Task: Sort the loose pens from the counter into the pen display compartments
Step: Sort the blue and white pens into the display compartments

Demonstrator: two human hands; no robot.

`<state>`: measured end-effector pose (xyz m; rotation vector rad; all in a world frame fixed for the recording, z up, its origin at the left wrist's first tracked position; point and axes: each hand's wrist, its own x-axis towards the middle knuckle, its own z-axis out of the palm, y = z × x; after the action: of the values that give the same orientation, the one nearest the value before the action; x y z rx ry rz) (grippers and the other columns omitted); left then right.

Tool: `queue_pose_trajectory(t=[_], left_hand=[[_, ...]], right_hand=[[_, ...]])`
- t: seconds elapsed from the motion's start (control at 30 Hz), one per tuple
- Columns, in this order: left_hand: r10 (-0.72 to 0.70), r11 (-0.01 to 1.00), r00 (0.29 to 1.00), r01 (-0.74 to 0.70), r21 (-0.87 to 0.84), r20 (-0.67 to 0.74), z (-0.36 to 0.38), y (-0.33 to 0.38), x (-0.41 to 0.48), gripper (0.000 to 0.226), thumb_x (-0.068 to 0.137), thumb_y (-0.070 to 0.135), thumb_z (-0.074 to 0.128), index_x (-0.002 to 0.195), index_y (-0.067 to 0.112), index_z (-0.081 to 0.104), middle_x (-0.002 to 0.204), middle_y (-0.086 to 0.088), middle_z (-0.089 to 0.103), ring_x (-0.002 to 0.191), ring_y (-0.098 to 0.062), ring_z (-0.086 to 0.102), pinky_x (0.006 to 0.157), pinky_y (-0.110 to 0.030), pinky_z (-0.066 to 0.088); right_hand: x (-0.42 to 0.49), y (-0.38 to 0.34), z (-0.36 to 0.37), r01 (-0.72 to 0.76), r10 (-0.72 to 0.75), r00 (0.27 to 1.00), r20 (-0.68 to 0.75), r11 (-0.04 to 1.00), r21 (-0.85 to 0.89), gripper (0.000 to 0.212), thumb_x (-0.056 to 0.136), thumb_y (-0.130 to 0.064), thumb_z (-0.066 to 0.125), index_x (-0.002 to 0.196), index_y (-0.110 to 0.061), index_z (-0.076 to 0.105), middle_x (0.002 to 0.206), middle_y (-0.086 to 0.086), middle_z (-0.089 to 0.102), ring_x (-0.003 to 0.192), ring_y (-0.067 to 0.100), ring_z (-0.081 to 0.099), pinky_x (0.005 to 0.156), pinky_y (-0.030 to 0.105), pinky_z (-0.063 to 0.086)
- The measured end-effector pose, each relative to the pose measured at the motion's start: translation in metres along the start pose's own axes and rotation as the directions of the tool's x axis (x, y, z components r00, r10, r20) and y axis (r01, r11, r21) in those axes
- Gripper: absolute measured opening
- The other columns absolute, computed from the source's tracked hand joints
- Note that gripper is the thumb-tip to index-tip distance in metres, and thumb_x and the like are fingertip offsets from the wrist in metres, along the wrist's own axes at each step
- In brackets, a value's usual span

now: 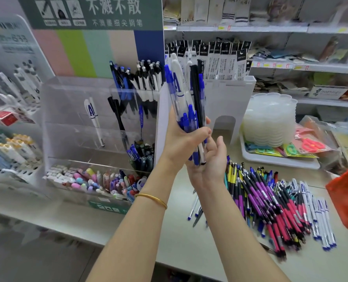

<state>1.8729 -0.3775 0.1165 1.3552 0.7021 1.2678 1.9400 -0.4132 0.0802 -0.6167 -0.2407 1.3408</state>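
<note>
The pen display (67, 102) is clear glossy acrylic; the bundle of pens (186, 102) is shiny plastic, some barrels transparent; the loose pens (271, 204) are smooth plastic; the bangle (151, 198) is polished yellow metal; the counter (179, 231) is matt, smooth.

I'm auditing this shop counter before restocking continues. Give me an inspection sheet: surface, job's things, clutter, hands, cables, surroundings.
Surface: pale counter, bare toward the front edge.
Job's things: bundle of pens held upright; loose pens heaped on the right; clear display partly filled.
Clutter: white tray of packaged scissors, stack of clear containers, orange bag at the right edge.
Hands: left hand grips the bundle; right hand open beneath its lower ends.
Cables: nothing seen.
Surroundings: shop shelves of packaged goods behind; green sign above the display.
</note>
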Motion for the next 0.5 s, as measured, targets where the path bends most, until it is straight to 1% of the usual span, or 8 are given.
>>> queue_pose_trajectory(t=[0.07, 0.17, 0.23, 0.3, 0.37, 0.4, 0.43, 0.5], left_hand=[[0.008, 1.0, 1.0, -0.008, -0.012, 0.003, -0.005, 0.004, 0.004, 0.06, 0.07, -0.001, 0.063, 0.125, -0.011, 0.043, 0.09, -0.009, 0.063, 0.078, -0.011, 0.067, 0.067, -0.023, 0.054], [-0.007, 1.0, 1.0, 0.007, -0.015, -0.008, -0.011, 0.005, 0.008, 0.059, 0.07, -0.003, 0.064, 0.125, -0.012, 0.043, 0.09, -0.011, 0.062, 0.079, -0.016, 0.065, 0.067, -0.026, 0.055], [-0.029, 1.0, 1.0, 0.029, 0.009, 0.002, -0.01, 0.002, 0.006, 0.055, 0.071, -0.005, 0.064, 0.122, -0.012, 0.044, 0.087, -0.017, 0.06, 0.075, -0.02, 0.062, 0.067, -0.029, 0.056], [-0.065, 0.997, 0.998, 0.065, 0.037, 0.007, -0.008, -0.001, 0.004, 0.047, 0.073, -0.009, 0.065, 0.116, -0.007, 0.047, 0.082, -0.018, 0.057, 0.07, -0.023, 0.058, 0.064, -0.031, 0.056], [-0.094, 0.993, 0.995, 0.092, 0.07, 0.028, -0.005, -0.005, 0.001, 0.047, 0.072, -0.013, 0.065, 0.114, 0.0, 0.048, 0.078, -0.017, 0.057, 0.067, -0.024, 0.057, 0.062, -0.033, 0.055], [-0.109, 0.991, 0.993, 0.105, 0.084, 0.052, -0.004, -0.006, 0.0, 0.049, 0.071, -0.011, 0.066, 0.116, 0.0, 0.049, 0.078, -0.019, 0.058, 0.067, -0.025, 0.058, 0.062, -0.036, 0.056], [-0.128, 0.988, 0.989, 0.121, 0.097, 0.069, -0.003, -0.009, -0.001, 0.051, 0.071, -0.01, 0.066, 0.117, 0.003, 0.049, 0.08, -0.023, 0.06, 0.068, -0.027, 0.059, 0.064, -0.039, 0.057], [-0.158, 0.982, 0.984, 0.148, 0.117, 0.082, 0.0, -0.012, -0.002, 0.051, 0.074, -0.013, 0.066, 0.115, 0.013, 0.05, 0.088, -0.026, 0.063, 0.073, -0.028, 0.063, 0.072, -0.045, 0.058]], right_hand=[[0.002, -0.004, 0.0, 0.006, -0.001, 0.999, 0.033, 0.991, -0.132, 0.055, 0.102, -0.05, 0.021, 0.124, -0.018, 0.061, 0.112, 0.001, 0.071, 0.103, 0.019, 0.068, 0.092, 0.042, 0.051], [0.009, -0.01, -0.001, 0.067, -0.055, 0.998, 0.041, 0.926, -0.372, 0.057, 0.1, -0.055, 0.02, 0.13, -0.024, 0.057, 0.12, -0.004, 0.067, 0.116, 0.017, 0.06, 0.103, 0.048, 0.043], [0.013, -0.017, 0.004, 0.161, -0.153, 0.987, 0.056, 0.878, -0.451, 0.057, 0.099, -0.056, 0.025, 0.135, -0.022, 0.051, 0.123, -0.003, 0.064, 0.119, 0.013, 0.056, 0.105, 0.043, 0.04], [0.015, -0.028, 0.014, 0.279, -0.248, 0.96, 0.128, 0.837, -0.47, 0.071, 0.088, -0.068, 0.039, 0.141, -0.021, 0.04, 0.125, -0.003, 0.06, 0.119, 0.014, 0.057, 0.101, 0.039, 0.044], [0.018, -0.041, 0.027, 0.422, -0.337, 0.906, 0.255, 0.749, -0.511, 0.089, 0.069, -0.079, 0.054, 0.144, -0.038, 0.027, 0.138, -0.001, 0.051, 0.126, 0.018, 0.052, 0.103, 0.046, 0.044], [0.02, -0.047, 0.034, 0.488, -0.372, 0.872, 0.317, 0.687, -0.538, 0.092, 0.064, -0.08, 0.058, 0.143, -0.045, 0.024, 0.144, 0.0, 0.044, 0.13, 0.019, 0.048, 0.105, 0.049, 0.041], [0.021, -0.053, 0.042, 0.547, -0.402, 0.837, 0.371, 0.61, -0.573, 0.096, 0.064, -0.079, 0.06, 0.144, -0.047, 0.02, 0.149, 0.0, 0.038, 0.134, 0.016, 0.043, 0.107, 0.05, 0.038], [0.025, -0.065, 0.05, 0.639, -0.439, 0.768, 0.467, 0.461, -0.616, 0.093, 0.074, -0.068, 0.063, 0.149, -0.04, 0.016, 0.154, -0.004, 0.029, 0.136, 0.003, 0.035, 0.111, 0.044, 0.035]])
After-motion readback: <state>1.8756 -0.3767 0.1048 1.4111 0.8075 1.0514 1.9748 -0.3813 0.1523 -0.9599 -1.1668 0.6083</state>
